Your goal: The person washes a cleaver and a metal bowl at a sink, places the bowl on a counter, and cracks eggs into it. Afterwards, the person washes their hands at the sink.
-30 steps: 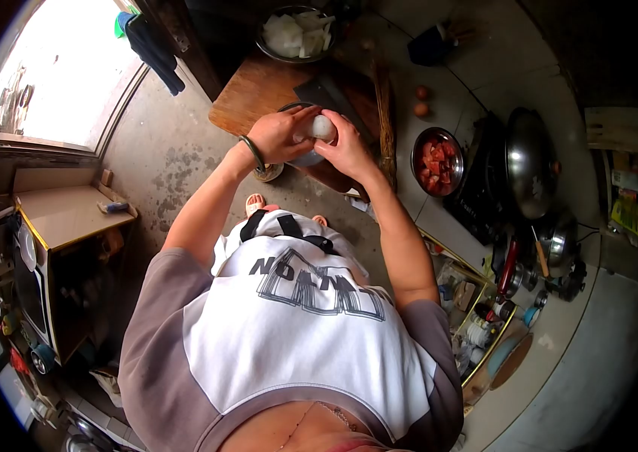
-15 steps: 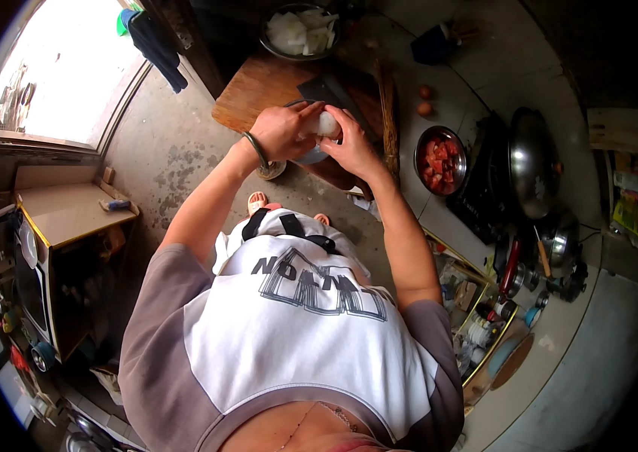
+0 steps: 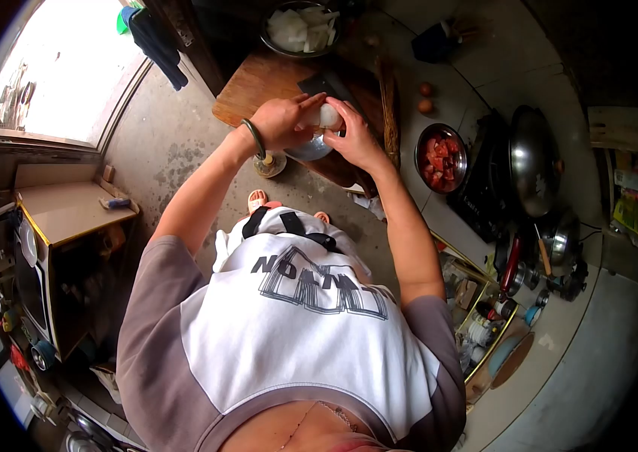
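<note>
Both my hands meet over the near edge of the wooden cutting board point(image 3: 250, 83). Between their fingertips is a white, rounded egg point(image 3: 329, 116), partly covered by the fingers. My left hand point(image 3: 283, 123), with a dark bangle at the wrist, is closed against its left side. My right hand point(image 3: 355, 137) grips it from the right with bent fingers. Just below the hands a shiny bowl point(image 3: 310, 149) shows in part; its contents are hidden. Behind them, a cleaver's dark blade point(image 3: 326, 85) lies on the board.
White slices fill a bowl point(image 3: 300, 30) behind the board. On the tiled counter at right are two brown eggs point(image 3: 426, 99), a metal bowl of red chunks point(image 3: 441, 158) and a large domed wok lid point(image 3: 536, 162). A small cabinet point(image 3: 78, 211) stands left.
My hands have shifted slightly, with the right fingers bending lower around the egg. More of the bowl beneath shows between my hands. The surroundings look the same.
</note>
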Motion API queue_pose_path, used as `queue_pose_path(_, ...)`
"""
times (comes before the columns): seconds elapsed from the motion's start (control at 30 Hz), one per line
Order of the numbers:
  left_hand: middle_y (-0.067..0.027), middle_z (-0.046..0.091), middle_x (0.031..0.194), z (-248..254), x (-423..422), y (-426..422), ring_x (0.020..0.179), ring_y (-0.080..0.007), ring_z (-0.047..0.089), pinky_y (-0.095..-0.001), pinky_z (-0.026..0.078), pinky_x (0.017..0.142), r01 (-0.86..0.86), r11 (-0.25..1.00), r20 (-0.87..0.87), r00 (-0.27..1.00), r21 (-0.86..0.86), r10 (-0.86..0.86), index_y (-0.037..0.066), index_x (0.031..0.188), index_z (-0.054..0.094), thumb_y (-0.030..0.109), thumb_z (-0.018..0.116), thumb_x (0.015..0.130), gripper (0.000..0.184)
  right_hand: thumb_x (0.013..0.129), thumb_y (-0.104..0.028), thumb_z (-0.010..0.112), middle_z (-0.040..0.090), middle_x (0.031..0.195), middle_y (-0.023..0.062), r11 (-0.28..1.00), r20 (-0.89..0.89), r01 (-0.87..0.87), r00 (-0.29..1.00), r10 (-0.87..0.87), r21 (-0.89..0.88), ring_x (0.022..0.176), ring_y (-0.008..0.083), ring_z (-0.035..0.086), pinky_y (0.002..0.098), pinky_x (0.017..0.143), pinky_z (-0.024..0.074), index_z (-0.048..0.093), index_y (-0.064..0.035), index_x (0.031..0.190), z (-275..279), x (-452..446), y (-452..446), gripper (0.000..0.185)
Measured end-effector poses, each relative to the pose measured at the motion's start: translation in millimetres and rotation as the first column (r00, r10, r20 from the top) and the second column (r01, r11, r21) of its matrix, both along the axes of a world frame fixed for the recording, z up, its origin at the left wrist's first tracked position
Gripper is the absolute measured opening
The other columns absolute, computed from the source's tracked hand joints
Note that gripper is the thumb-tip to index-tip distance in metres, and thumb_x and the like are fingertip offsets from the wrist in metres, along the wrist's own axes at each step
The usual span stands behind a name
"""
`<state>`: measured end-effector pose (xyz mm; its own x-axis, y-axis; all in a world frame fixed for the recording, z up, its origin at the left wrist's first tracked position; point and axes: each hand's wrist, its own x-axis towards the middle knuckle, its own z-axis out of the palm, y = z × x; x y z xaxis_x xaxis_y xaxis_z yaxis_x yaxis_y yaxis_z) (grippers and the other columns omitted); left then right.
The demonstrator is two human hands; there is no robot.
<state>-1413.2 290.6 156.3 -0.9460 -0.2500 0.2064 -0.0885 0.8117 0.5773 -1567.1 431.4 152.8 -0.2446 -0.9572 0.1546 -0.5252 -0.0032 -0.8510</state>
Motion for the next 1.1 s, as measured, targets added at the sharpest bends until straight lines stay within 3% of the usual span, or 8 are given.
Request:
queue_pose_path(0.43, -0.0209, 0.064, 0.104, -0.4, -1.3, -2.1, 0.08, -0.0371, 0.065, -0.044, 0.054, 0.068, 0.022, 0.999, -0.026, 0.999, 0.036, -0.021, 0.005, 0.139, 0.043, 0.02, 0.063, 0.074, 0.07, 0.071, -0.004, 0.069, 0.058, 0.111, 0.0172, 0.999, 0.004, 0.005, 1.0, -0.005, -0.037, 0.103, 0.0291, 0.06, 0.0346, 0.088, 0.0489, 0.051, 0.0034, 0.127, -0.3, -3.6, -0.6, 0.06)
queue_pose_path(0.63, -0.0208, 0.061, 0.116, 4.7, -0.9, -2.5, 0.088, -0.0359, 0.065, -0.0438, 0.052, 0.074, 0.034, 0.997, 0.002, 0.999, 0.067, -0.034, 0.008, 0.143, 0.04, 0.012, 0.066, 0.074, 0.074, 0.071, -0.003, 0.068, 0.058, 0.111, 0.0163, 0.999, 0.044, 0.014, 0.999, -0.013, -0.031, 0.102, 0.0281, 0.06, 0.0337, 0.089, 0.0487, 0.052, 0.002, 0.127, -0.8, -4.8, -0.6, 0.058)
queue_pose_path(0.73, -0.0178, 0.06, 0.121, 7.6, 4.1, -10.1, 0.091, -0.0362, 0.064, -0.044, 0.052, 0.075, 0.117, 0.992, -0.086, 0.99, 0.034, -0.114, 0.012, 0.143, 0.041, 0.011, 0.066, 0.073, 0.074, 0.072, -0.002, 0.066, 0.057, 0.113, 0.0157, 0.999, -0.012, -0.007, 1.0, 0.007, -0.036, 0.104, 0.0276, 0.059, 0.0337, 0.089, 0.0482, 0.052, 0.0002, 0.128, 5.6, -10.5, 5.7, 0.058)
queue_pose_path(1.1, -0.012, 0.059, 0.126, 27.3, 0.7, -11.6, 0.081, -0.0326, 0.066, -0.0413, 0.054, 0.067, 0.092, 0.956, 0.086, 0.994, -0.278, -0.071, 0.013, 0.138, 0.046, 0.011, 0.066, 0.074, 0.067, 0.07, 0.005, 0.065, 0.051, 0.119, 0.0144, 0.998, -0.294, -0.016, 0.956, -0.004, -0.064, 0.11, 0.0323, 0.053, 0.037, 0.093, 0.046, 0.051, -0.0022, 0.129, 6.9, -10.2, 5.7, 0.062)
